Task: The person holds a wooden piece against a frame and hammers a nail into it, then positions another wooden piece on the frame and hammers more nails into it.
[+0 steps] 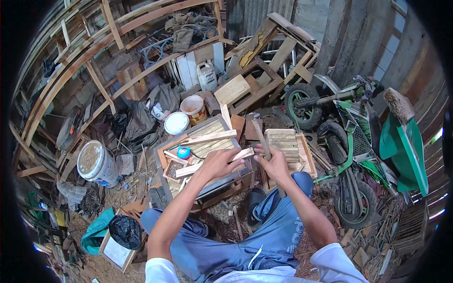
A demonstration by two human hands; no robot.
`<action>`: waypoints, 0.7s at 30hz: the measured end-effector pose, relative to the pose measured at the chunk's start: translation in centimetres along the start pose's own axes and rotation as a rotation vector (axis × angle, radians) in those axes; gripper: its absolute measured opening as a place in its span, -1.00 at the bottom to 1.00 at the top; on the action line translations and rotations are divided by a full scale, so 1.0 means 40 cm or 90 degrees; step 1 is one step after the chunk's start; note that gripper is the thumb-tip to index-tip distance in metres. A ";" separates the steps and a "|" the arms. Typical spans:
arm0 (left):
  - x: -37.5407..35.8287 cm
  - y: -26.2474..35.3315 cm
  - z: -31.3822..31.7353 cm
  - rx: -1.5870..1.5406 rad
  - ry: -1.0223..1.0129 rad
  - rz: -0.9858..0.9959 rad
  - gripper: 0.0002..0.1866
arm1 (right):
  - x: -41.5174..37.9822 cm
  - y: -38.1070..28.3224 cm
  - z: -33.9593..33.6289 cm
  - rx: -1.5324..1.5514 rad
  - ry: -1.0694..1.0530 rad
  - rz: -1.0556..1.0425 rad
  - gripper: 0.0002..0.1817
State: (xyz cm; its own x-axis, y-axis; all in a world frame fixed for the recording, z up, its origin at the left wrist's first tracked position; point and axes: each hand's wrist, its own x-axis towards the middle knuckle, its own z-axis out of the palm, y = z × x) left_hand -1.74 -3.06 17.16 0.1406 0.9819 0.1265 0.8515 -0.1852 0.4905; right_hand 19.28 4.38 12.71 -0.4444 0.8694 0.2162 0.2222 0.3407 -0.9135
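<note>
Cluttered shed, scrap wood everywhere; we sit at a low bench [236, 181]. Our left hand [218, 162] pins a wooden strip [214, 162] there, fingers closed over it. Our right hand [273, 162] grips a blade [260, 134]; short, controlled strokes clear of the holding fingers seem wise

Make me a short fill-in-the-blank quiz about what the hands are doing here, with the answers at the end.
1. The left hand grips a wooden ____.
2. The right hand holds a long ____ upright.
3. The tape measure on the wooden frame is coloured ____.
4. The person's trousers are ____.

Answers: strip; blade; blue; blue
</note>
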 end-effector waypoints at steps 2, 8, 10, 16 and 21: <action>-0.007 -0.021 0.014 0.016 -0.005 0.004 -0.54 | -0.025 -0.074 -0.011 -0.055 0.028 0.021 -0.64; -0.006 -0.048 0.072 0.107 -0.013 -0.024 -0.59 | -0.120 -0.063 -0.031 -0.143 -0.042 0.198 -0.64; -0.003 -0.053 0.086 0.114 0.013 -0.002 -0.61 | -0.144 -0.098 -0.047 -0.160 -0.044 0.199 -0.64; 0.012 -0.074 0.119 0.107 0.036 0.009 -0.58 | -0.174 -0.079 -0.058 -0.189 -0.076 0.144 -0.70; 0.017 -0.083 0.127 0.119 0.012 -0.005 -0.56 | -0.168 -0.128 -0.037 -0.168 -0.048 0.128 -0.71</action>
State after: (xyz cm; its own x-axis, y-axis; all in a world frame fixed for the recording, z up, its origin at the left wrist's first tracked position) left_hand -1.90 -1.57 11.26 0.1251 0.9822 0.1400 0.9319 -0.1647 0.3231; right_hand 22.41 -2.68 16.44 -0.4289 0.9033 0.0056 0.5242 0.2539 -0.8128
